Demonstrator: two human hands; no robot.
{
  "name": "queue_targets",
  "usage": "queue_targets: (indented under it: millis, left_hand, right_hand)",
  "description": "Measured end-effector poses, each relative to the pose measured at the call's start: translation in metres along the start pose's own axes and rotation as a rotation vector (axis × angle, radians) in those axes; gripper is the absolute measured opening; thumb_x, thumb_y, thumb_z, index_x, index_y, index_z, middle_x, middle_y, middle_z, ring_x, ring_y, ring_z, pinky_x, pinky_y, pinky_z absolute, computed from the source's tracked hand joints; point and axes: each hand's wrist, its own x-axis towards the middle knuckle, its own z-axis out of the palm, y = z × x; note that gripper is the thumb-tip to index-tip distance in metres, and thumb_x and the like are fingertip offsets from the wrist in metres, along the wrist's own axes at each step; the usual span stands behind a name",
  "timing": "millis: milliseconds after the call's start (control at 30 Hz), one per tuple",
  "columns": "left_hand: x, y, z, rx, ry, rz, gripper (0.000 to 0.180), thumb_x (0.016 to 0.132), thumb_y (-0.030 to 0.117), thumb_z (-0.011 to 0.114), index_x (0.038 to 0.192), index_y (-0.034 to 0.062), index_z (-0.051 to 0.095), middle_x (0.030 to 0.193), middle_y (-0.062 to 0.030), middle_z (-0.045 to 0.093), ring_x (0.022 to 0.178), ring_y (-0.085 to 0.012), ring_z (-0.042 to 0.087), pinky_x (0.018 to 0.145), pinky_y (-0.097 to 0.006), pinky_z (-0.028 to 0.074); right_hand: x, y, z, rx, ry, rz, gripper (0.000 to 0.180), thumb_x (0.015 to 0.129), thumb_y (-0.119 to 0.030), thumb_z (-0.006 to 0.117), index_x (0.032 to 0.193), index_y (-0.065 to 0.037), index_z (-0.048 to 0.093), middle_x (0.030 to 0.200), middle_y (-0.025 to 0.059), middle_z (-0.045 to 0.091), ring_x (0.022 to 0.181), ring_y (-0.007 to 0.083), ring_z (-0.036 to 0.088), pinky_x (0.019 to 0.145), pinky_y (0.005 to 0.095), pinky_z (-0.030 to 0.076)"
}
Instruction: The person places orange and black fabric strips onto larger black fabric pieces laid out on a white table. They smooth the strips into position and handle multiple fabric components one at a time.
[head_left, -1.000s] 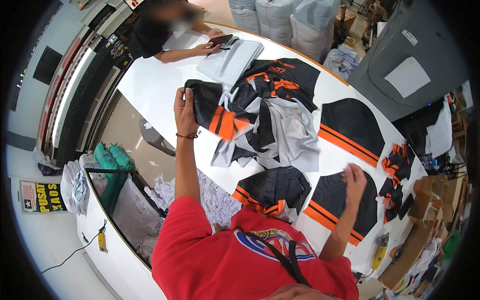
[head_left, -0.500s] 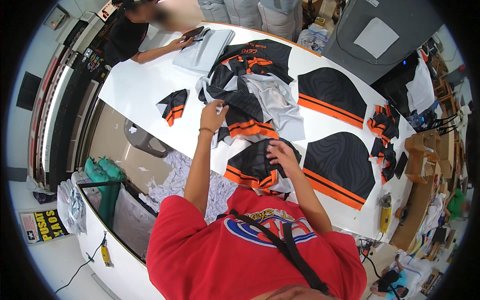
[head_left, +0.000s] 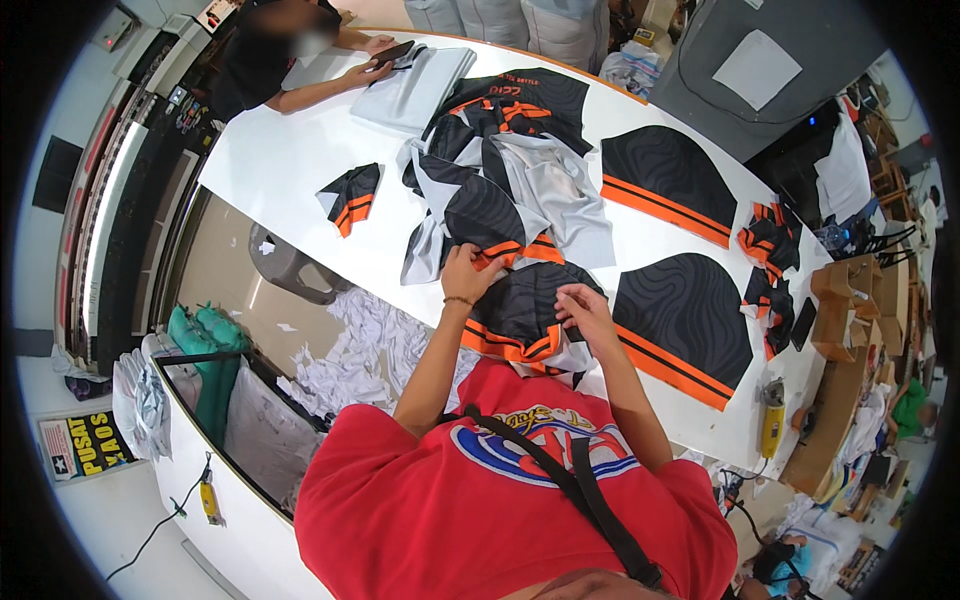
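Observation:
A heap of black, grey and orange cut fabric pieces (head_left: pixel 480 210) lies in the middle of the white table (head_left: pixel 270 160). My left hand (head_left: pixel 472 276) is at the heap's near edge, its fingers closed on an orange-banded fabric piece (head_left: pixel 512 250). Closest to my body is a black fabric panel (head_left: pixel 525 300) with an orange striped hem, rumpled and partly folded. Over its right side rests my right hand (head_left: pixel 588 315), fingers loosely bent and somewhat apart. Their contact with the cloth is hard to make out.
Two sleeve-shaped black panels (head_left: pixel 668 180) with orange hems lie flat on the right. Beyond them are small crumpled pieces (head_left: pixel 768 240), a phone (head_left: pixel 803 325) and a yellow tool (head_left: pixel 772 420). Across the table, a person (head_left: pixel 270 60) holds a phone beside folded grey cloth (head_left: pixel 410 95).
My left hand has come down and right from the heap's left side to its near orange edge. My right hand has shifted slightly right, its fingers more bent. The heap's top piece has folded over.

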Motion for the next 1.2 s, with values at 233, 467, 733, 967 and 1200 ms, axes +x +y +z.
queue_targets:
  millis: [233,467,733,967,1200]
  left_hand:
    - [0.032,0.022,-0.016,-0.499,-0.218,-0.274,0.032,0.08,0.028,0.08,0.066,0.0031,0.067,0.062,-0.0055,0.067,0.056,-0.0186,0.063,0.061,-0.031,0.05]
    - [0.03,0.102,-0.086,-0.88,-0.516,-0.281,0.026,0.088,0.021,0.075,0.068,0.0049,0.069,0.062,-0.0009,0.065,0.057,-0.0054,0.057,0.056,-0.021,0.038]
    - [0.08,0.042,-0.099,-0.769,-0.287,-0.139,0.02,0.091,0.021,0.072,0.087,0.0012,0.073,0.077,-0.0035,0.069,0.066,-0.0089,0.062,0.062,-0.024,0.048]
    - [0.138,-0.165,-0.064,0.278,0.409,-0.283,0.06,0.079,0.027,0.075,0.13,0.0034,0.053,0.126,-0.023,0.058,0.119,-0.0416,0.053,0.098,-0.047,0.046]
    - [0.137,-0.196,-0.087,0.382,0.086,-0.285,0.029,0.086,0.023,0.07,0.107,0.0042,0.065,0.106,-0.0164,0.067,0.109,-0.0349,0.061,0.091,-0.047,0.05]
  right_hand:
    - [0.007,-0.007,0.022,-0.08,-0.025,-0.051,0.03,0.091,-0.02,0.072,0.115,-0.004,0.063,0.09,0.0013,0.066,0.075,0.0083,0.062,0.063,0.0229,0.049]
    - [-0.004,-0.047,0.05,-0.333,0.085,-0.678,0.045,0.085,-0.008,0.074,0.127,-0.005,0.059,0.12,0.0092,0.058,0.106,0.017,0.059,0.073,0.0259,0.052]
    - [-0.03,-0.046,0.048,-0.219,0.153,-0.606,0.02,0.096,-0.008,0.057,0.11,0.002,0.066,0.086,0.0076,0.065,0.075,0.0166,0.061,0.067,0.0287,0.048]
    - [-0.042,-0.003,0.014,-0.795,0.143,-0.479,0.031,0.083,-0.014,0.074,0.108,-0.001,0.062,0.092,0.0109,0.06,0.079,0.0235,0.06,0.067,0.0316,0.048]
    - [-0.047,-0.003,-0.002,-0.583,0.254,-0.462,0.03,0.082,-0.013,0.076,0.108,-0.003,0.063,0.102,0.0089,0.062,0.095,0.022,0.063,0.076,0.0339,0.05]
